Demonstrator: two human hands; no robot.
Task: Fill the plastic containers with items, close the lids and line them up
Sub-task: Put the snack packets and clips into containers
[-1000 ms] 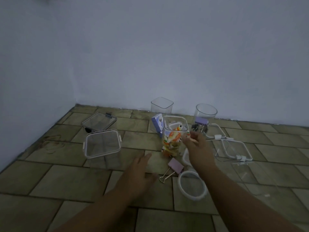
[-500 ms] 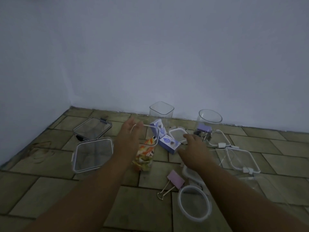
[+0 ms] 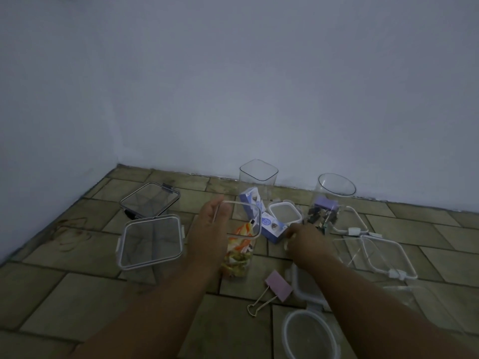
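A tall clear square container (image 3: pixel 239 251) holding colourful wrapped items stands tilted on the tiled floor at the centre. My left hand (image 3: pixel 211 229) grips its open rim from the left side. My right hand (image 3: pixel 307 242) hovers to its right with fingers curled at the corner of a small blue box (image 3: pixel 272 228); whether it holds anything is unclear. A small square white-rimmed lid (image 3: pixel 285 215) lies just behind that box. By the wall stand an empty square container (image 3: pixel 258 174) and a round container (image 3: pixel 335 189) with binder clips in it.
A wide square container (image 3: pixel 151 242) and a dark-rimmed lid (image 3: pixel 150 199) lie at the left. A pink binder clip (image 3: pixel 278 285), a round lid (image 3: pixel 308 335) and a square lid (image 3: pixel 386 255) lie near my right arm. Walls close the back and left.
My left hand rose from the floor and took the container of colourful items, pulling it left and nearer. My right hand left that container and moved to the blue box.
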